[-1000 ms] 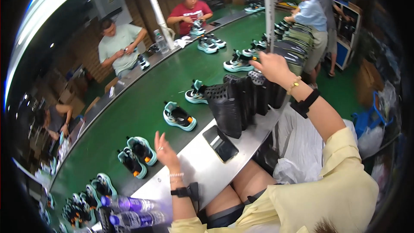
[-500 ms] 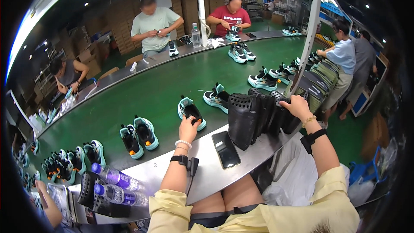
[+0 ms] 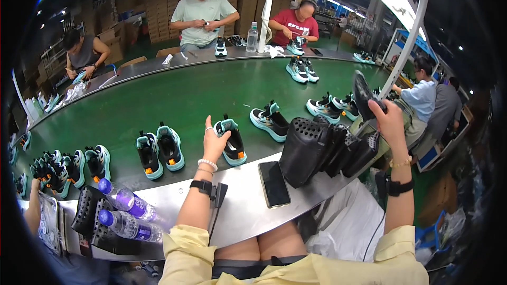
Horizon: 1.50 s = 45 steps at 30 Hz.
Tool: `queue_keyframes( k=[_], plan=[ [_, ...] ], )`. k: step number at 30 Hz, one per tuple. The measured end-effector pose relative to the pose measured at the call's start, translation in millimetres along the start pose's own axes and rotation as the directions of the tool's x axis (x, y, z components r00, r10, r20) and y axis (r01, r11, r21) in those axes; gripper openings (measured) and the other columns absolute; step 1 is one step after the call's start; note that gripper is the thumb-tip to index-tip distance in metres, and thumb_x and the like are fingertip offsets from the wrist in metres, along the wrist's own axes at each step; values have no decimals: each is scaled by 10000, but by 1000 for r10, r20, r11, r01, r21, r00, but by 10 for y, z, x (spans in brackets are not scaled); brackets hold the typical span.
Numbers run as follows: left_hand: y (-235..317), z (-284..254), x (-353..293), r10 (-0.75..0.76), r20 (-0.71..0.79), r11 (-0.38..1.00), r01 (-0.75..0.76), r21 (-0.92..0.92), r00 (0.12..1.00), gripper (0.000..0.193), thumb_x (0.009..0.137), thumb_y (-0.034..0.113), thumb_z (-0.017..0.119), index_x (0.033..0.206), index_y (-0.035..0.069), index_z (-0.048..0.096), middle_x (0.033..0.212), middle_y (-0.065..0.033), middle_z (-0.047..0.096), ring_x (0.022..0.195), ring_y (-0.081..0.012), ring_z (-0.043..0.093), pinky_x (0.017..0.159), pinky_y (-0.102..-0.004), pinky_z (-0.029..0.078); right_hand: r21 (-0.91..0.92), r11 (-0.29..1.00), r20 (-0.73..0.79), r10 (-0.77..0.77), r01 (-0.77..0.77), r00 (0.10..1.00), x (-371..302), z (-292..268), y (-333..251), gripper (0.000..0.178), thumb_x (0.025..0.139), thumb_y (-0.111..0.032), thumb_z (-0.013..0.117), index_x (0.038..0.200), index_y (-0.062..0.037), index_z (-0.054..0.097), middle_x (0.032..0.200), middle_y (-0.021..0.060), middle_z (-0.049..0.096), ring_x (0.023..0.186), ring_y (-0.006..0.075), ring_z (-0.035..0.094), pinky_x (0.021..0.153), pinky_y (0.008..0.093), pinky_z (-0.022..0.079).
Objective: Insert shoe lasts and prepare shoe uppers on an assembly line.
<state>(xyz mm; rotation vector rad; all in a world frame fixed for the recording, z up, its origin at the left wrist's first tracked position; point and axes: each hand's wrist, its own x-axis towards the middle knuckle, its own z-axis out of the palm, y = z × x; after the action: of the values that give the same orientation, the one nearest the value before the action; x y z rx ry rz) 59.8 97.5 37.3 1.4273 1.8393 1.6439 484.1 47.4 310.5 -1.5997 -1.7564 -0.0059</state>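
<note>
My right hand is raised above the right end of the bench, its fingers closed around a black foot-shaped piece tilted upward. Below it, several black moulded pieces with round holes stand close together on the metal edge. Beside a black and mint sneaker, my left hand has its fingers spread and the thumb reaching to the shoe's collar. Whether the thumb touches the shoe I cannot tell. Another sneaker stands just to its right.
A phone lies on the metal edge. Two water bottles and more black pieces are at the left. Sneakers line the green belt. A white post rises at right. Co-workers sit across; another person's arm shows at left.
My right hand has lifted the black piece up from the group on the bench. My left hand has come out of the sneaker's opening to its left side and spread. The view has shifted.
</note>
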Motion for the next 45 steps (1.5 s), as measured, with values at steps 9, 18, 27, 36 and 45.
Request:
queue_keyframes(
  k=[9,18,27,36,45],
  plan=[
    [-261,5,348,-121,186,984,92,154,975,576,904,523,560,1042,-21,687,1006,-271,677,982,-428,641,862,-459,495,41,874,608,-407,485,682,-505,2092,-1546,594,801,-502,718,643,61,616,557,159,588,520,273,620,547,381,506],
    [-575,-118,447,-127,236,974,76,213,964,683,913,570,541,904,-102,663,846,-268,683,840,-379,683,746,-431,512,28,926,773,-258,375,579,-189,3402,-1578,541,807,-514,715,664,6,671,628,138,657,613,271,674,620,380,536],
    [-468,-105,371,-128,162,975,94,202,978,643,918,547,536,879,-77,684,879,-323,653,891,-463,646,787,-488,495,-130,943,489,-208,306,847,-835,4020,-1608,320,849,-381,634,798,-85,744,820,123,726,814,272,719,712,385,569],
    [-799,-157,222,-151,-2,987,151,53,989,534,920,450,601,931,-77,683,821,-229,699,758,-272,671,702,-417,505,-60,869,530,-389,491,754,-876,4376,-1757,228,895,-229,519,895,-125,722,889,85,733,826,227,713,671,371,551],
    [-822,-400,292,-82,167,988,58,144,982,465,883,372,682,1022,-72,662,918,-192,715,820,-236,676,749,-392,521,-67,831,644,-386,551,661,-878,3780,-1878,217,844,-250,615,945,-109,745,902,63,734,808,222,720,554,381,552]
  ],
)
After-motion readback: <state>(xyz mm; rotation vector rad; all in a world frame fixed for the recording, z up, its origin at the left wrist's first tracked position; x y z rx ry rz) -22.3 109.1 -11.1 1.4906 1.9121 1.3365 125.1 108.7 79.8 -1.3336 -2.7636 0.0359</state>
